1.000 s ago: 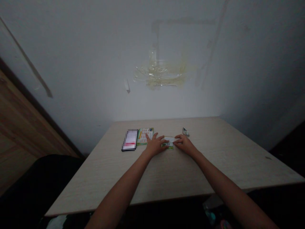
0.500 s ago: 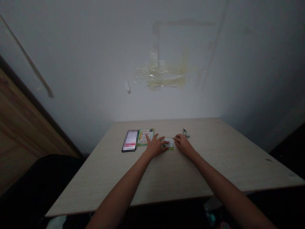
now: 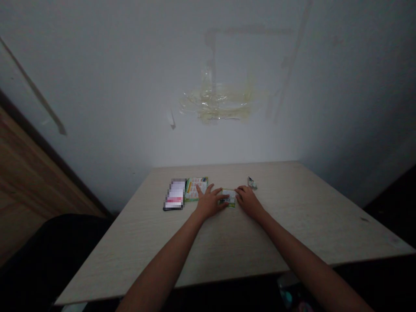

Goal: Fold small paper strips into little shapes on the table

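Observation:
A small printed sheet point(image 3: 231, 198), white with green edges, lies on the table between my hands. My left hand point(image 3: 209, 203) has its fingers spread, and some of them rest on the sheet's left part. At the sheet's upper right edge, the bunched fingers of my right hand point(image 3: 248, 201) grip its border. A larger printed leaflet point(image 3: 194, 186) with green and orange parts lies beyond my left hand, partly behind its thumb. Just past my right hand sits a small crumpled wrapper-like piece point(image 3: 252, 183).
Left of the leaflet lies a phone point(image 3: 174, 195) with a blurred screen. The pale wooden table point(image 3: 308, 208) meets a wall point(image 3: 130, 86) bearing clear tape point(image 3: 224, 104). A dark chair-like shape point(image 3: 65, 247) stands by the table's left edge.
The view has shifted slightly. My right fingers have moved from the sheet's top corner down along its right edge, and the sheet lies flatter. My left hand keeps its place on it.

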Motion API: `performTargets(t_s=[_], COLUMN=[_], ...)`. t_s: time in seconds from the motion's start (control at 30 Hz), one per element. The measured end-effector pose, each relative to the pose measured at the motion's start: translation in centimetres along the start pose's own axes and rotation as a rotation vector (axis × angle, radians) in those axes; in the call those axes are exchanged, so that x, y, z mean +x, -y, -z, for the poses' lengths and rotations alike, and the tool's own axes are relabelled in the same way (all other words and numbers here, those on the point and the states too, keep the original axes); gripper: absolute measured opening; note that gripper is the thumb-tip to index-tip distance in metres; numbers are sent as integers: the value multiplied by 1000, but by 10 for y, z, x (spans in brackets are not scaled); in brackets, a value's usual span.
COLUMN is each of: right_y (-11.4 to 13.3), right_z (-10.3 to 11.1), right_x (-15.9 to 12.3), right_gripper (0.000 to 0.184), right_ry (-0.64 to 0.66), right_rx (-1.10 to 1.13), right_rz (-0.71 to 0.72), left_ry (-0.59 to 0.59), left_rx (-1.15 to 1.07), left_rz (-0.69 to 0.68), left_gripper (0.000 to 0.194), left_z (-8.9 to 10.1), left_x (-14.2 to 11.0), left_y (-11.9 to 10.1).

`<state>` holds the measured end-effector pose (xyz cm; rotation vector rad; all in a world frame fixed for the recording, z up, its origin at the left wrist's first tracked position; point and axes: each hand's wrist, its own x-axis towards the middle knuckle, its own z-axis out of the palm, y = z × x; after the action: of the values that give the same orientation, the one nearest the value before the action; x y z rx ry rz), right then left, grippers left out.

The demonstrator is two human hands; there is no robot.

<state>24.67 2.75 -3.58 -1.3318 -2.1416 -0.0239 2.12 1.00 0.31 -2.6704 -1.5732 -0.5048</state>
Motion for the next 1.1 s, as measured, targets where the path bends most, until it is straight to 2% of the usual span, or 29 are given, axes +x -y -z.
performTargets(t_s=[0.67, 1.1], right_y=[-2, -11], right_z=[3, 7], right_x=[2, 3], right_gripper=[22, 33], right_ry=[-23, 38], right_rx=[140, 152], right_rz=[-70, -53], left_ry=[16, 44], left_rx=[-11, 41], left_rz=[13, 62], left_gripper=[37, 43], left_z=[3, 2], left_x=[-3, 1], left_y=[-4, -5])
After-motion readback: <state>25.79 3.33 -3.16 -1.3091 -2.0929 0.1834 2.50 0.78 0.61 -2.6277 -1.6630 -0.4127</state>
